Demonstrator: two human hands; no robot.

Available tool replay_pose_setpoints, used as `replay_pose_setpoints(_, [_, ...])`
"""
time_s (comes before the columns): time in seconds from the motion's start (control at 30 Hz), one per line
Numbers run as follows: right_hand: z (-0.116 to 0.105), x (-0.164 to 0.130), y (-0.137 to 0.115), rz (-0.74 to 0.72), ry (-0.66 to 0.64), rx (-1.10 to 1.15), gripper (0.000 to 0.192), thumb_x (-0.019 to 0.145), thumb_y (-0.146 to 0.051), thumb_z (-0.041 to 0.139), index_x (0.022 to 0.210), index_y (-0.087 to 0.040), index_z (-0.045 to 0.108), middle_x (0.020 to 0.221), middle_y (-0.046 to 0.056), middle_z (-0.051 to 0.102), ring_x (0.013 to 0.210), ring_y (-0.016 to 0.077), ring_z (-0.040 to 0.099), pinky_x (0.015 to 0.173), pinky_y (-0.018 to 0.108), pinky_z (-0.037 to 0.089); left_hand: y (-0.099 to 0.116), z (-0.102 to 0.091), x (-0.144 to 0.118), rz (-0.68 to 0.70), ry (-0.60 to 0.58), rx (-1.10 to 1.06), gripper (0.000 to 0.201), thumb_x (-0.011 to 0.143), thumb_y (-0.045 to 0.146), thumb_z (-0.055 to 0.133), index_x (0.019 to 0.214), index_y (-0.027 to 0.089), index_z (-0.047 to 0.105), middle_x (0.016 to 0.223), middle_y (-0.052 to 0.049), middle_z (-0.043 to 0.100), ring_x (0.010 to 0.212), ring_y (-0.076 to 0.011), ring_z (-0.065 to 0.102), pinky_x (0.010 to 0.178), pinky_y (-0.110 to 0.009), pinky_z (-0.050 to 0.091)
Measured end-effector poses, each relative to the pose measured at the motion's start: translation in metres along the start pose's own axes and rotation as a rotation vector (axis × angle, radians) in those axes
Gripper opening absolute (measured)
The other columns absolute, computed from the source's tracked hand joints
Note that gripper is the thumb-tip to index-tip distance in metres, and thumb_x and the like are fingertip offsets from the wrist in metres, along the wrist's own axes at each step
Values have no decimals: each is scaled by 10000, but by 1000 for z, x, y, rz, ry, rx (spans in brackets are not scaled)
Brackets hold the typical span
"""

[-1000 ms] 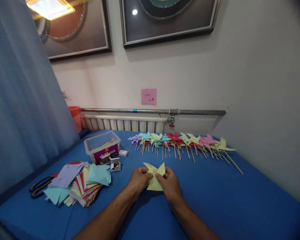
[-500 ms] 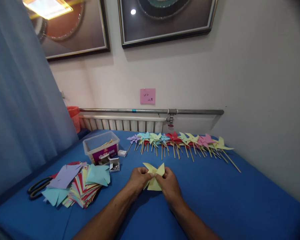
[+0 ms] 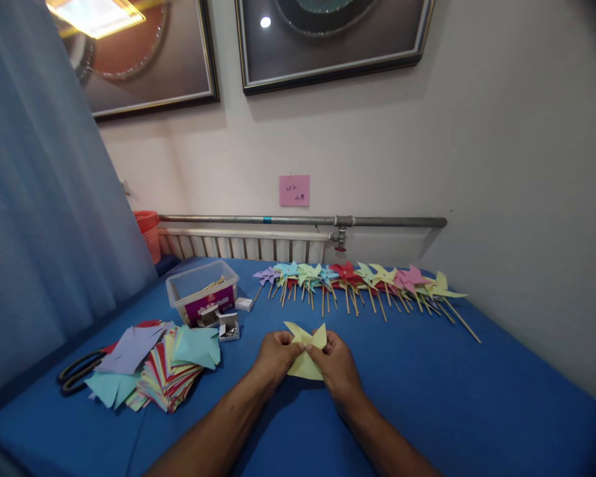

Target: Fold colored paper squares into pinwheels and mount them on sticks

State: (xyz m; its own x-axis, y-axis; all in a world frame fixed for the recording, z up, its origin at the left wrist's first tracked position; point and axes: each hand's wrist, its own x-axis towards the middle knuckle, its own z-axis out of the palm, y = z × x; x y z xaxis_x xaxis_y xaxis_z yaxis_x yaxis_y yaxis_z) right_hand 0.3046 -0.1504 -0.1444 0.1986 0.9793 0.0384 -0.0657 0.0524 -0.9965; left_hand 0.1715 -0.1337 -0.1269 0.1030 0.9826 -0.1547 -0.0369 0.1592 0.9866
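Left hand [image 3: 277, 356]: thumb and fingers pinching the left side of the yellow paper, thumb tip near its centre.
Right hand [image 3: 338, 366]: pinching the right side of the same sheet, its thumb close beside the left one.
Yellow paper [image 3: 305, 367]: between the two hands, above the near middle of the worktop; two pointed corners stand up past the thumbs, and a broad flap hangs below them.
Worktop [image 3: 447, 391]: covered in blue, running back towards the radiator [image 3: 248, 248] and wall.
Pinwheels [image 3: 346, 273]: a crowded row along the far side, purple, blue, red, pale yellow and pink, their sticks pointing mostly towards the person.
Cut sheets [image 3: 166, 377]: a fanned, many-coloured pile to the left of the hands, with a light blue sheet [image 3: 196, 347] and a lilac sheet [image 3: 130, 350] on top.
Scissors [image 3: 80, 372]: black handles showing at the pile's left edge; blades hidden.
Plastic tub [image 3: 183, 299]: behind the pile, clear with a purple label, thin sticks [image 3: 214, 285] inside.
Small boxes: an open one [image 3: 230, 332] with shiny bits inside, and a white one [image 3: 244, 304] near the tub.
Pink note [image 3: 295, 191]: handwritten, on the wall.
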Motion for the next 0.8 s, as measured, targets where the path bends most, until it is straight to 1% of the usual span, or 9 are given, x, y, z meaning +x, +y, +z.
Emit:
replay_pose_setpoints(0.13, [0, 0, -1, 19, 6, -6, 404, 598, -361, 720, 953, -211, 597, 834, 69, 779, 718, 269, 723, 555, 310, 520, -3, 0, 2, 17, 15, -19, 239, 556, 271, 759, 551, 180, 538, 476, 35, 534, 428, -90, 432, 455, -231, 322])
replay_pose_setpoints(0.27, [1, -2, -4, 14, 22, -19, 395, 590, -350, 722, 941, -210, 607, 779, 52, 771, 693, 265, 721, 557, 311, 523, -4, 1, 2, 26, 20, -31, 262, 539, 301, 768, 552, 179, 537, 480, 32, 540, 430, -90, 441, 453, -230, 327])
replay_pose_setpoints(0.43, [0, -2, -5, 6, 30, -33, 388, 598, -341, 722, 945, -204, 619, 761, 41, 765, 676, 258, 718, 562, 309, 528, 1, 0, -3, -1, -8, -49, 291, 509, 329, 791, 562, 169, 554, 474, 30, 539, 423, -83, 430, 448, -225, 311])
replay_pose_setpoints(0.6, [-3, 2, 0, 8, 40, -21, 416, 600, -365, 709, 969, -201, 609, 752, 38, 754, 677, 255, 714, 569, 313, 532, 5, -2, -4, -7, -30, -125, 295, 505, 328, 802, 582, 160, 573, 511, 8, 586, 457, -96, 479, 480, -226, 357])
replay_pose_setpoints(0.8, [-5, 3, 3, 7, 19, -45, 396, 622, -366, 697, 973, -204, 613, 789, 48, 770, 703, 258, 728, 576, 310, 542, -2, 1, 2, 15, 38, -4, 242, 563, 262, 759, 541, 180, 533, 447, 36, 525, 410, -81, 411, 438, -219, 297])
